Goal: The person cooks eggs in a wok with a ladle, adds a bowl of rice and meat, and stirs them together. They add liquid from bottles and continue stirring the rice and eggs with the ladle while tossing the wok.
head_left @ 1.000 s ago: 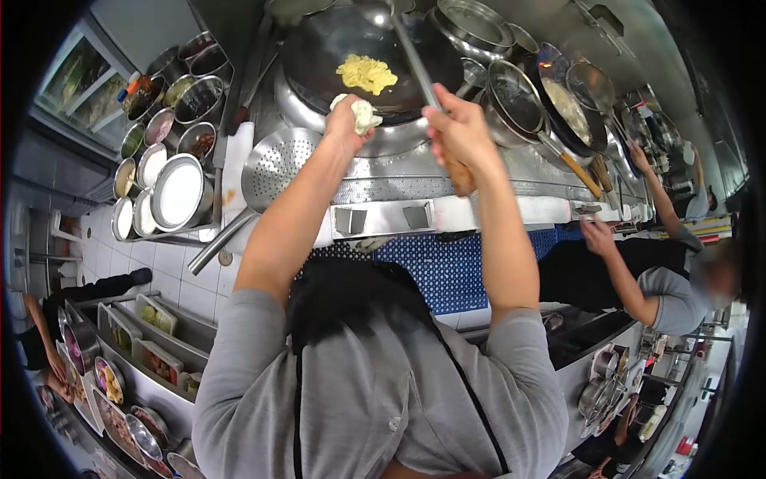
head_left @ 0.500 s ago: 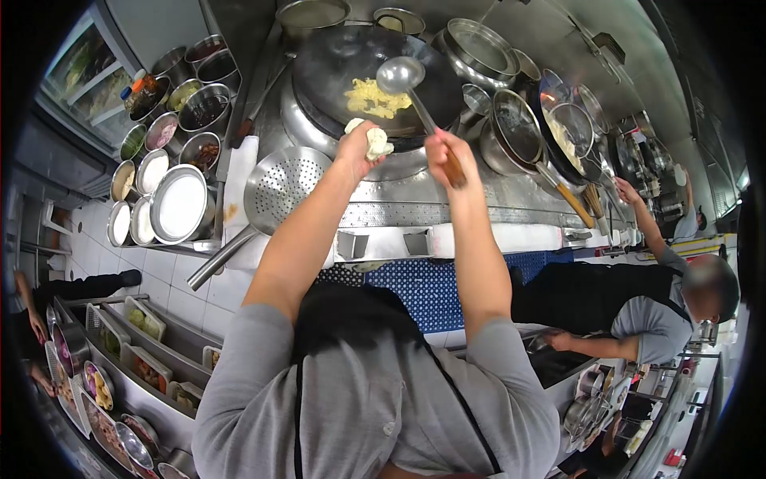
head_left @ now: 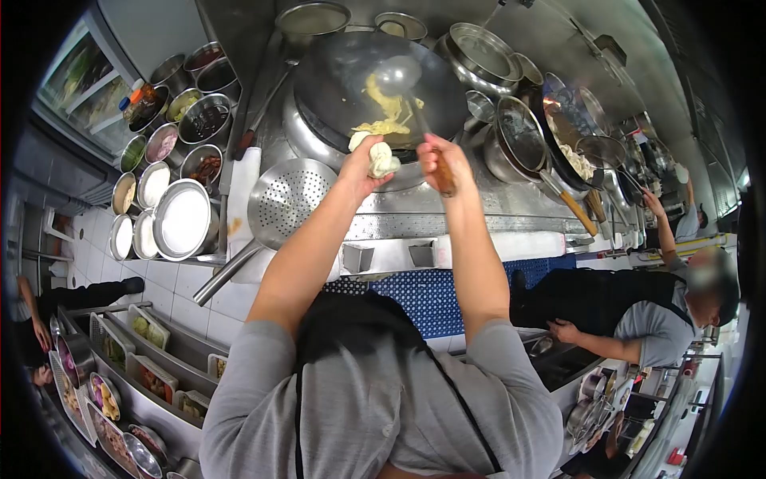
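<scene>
Wide, dark, round metal wok (head_left: 333,76): just beyond both sets of fingers. Long steel ladle with brown wooden grip (head_left: 420,119): right-hand fingers (head_left: 432,149) closed round the wood, blurred bowl over the wok. Soft yellow egg-like food (head_left: 388,106): in the wok, ragged, ahead of left-hand fingers (head_left: 370,144). Bunched pale cloth (head_left: 383,162): gripped in those. Best: shallow scooping strokes, strays folded inward, cloth between fingers and likely-hot rim.
</scene>
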`<state>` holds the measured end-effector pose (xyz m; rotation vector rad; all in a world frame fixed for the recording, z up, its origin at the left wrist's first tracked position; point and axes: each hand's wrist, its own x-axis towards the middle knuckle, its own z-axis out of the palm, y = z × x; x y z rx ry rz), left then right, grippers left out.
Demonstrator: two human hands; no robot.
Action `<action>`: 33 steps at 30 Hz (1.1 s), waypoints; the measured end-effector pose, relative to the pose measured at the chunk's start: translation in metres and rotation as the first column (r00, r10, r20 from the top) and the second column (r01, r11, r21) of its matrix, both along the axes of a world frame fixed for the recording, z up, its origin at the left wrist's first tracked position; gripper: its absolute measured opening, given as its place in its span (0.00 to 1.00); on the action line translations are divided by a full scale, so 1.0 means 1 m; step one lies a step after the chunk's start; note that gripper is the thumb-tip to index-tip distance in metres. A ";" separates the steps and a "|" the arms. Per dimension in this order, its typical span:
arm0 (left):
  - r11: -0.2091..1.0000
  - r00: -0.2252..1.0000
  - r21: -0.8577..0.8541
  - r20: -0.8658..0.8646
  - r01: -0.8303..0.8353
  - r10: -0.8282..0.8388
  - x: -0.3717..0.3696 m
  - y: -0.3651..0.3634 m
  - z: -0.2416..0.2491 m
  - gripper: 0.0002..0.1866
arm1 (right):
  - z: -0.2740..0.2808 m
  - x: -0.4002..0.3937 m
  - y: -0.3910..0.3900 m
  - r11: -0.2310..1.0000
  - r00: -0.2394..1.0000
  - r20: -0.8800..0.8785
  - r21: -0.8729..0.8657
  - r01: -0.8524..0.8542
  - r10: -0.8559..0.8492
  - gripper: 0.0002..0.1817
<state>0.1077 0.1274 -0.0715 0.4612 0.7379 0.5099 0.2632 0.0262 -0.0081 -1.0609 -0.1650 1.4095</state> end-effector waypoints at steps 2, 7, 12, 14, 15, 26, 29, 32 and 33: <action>1.000 1.000 -0.027 -0.014 0.009 -0.009 -0.003 0.000 0.001 0.17 | 0.022 -0.027 -0.002 0.999 0.998 0.061 -0.047 -0.015 0.018 0.14; 0.996 0.999 -0.078 0.007 0.048 -0.048 0.018 0.028 -0.009 0.11 | 0.046 -0.030 -0.067 0.980 0.915 0.362 -0.140 -0.138 0.180 0.30; 0.985 0.994 -0.134 0.005 -0.105 0.107 0.012 -0.003 0.008 0.06 | 0.047 -0.028 -0.069 0.982 0.652 0.742 -0.188 -0.016 0.153 0.33; 0.992 0.997 -0.125 0.059 -0.036 0.043 -0.015 -0.052 0.054 0.06 | 0.070 -0.031 -0.093 0.983 0.592 0.793 -0.184 0.000 0.148 0.36; 0.989 1.000 -0.149 0.018 0.011 -0.008 -0.024 -0.068 0.078 0.06 | 0.080 -0.036 -0.096 0.977 0.560 0.806 -0.210 -0.030 0.191 0.36; 0.990 0.999 -0.140 -0.045 -0.011 0.004 -0.031 -0.062 0.096 0.07 | 0.172 -0.049 -0.169 0.820 0.463 0.679 -0.505 -0.269 0.570 0.32; 0.995 0.998 -0.088 -0.011 -0.056 0.055 -0.005 -0.041 0.032 0.06 | 0.113 -0.015 -0.107 0.832 0.195 0.819 -0.482 -0.276 0.539 0.33; 0.990 0.986 -0.028 0.092 -0.137 0.139 -0.006 -0.050 -0.012 0.06 | 0.092 -0.010 -0.080 0.928 0.209 0.904 -0.357 -0.104 0.372 0.33; 0.989 0.978 -0.067 0.157 -0.132 0.141 -0.023 -0.073 -0.014 0.07 | 0.110 -0.018 -0.093 0.942 0.216 0.918 -0.318 -0.105 0.334 0.33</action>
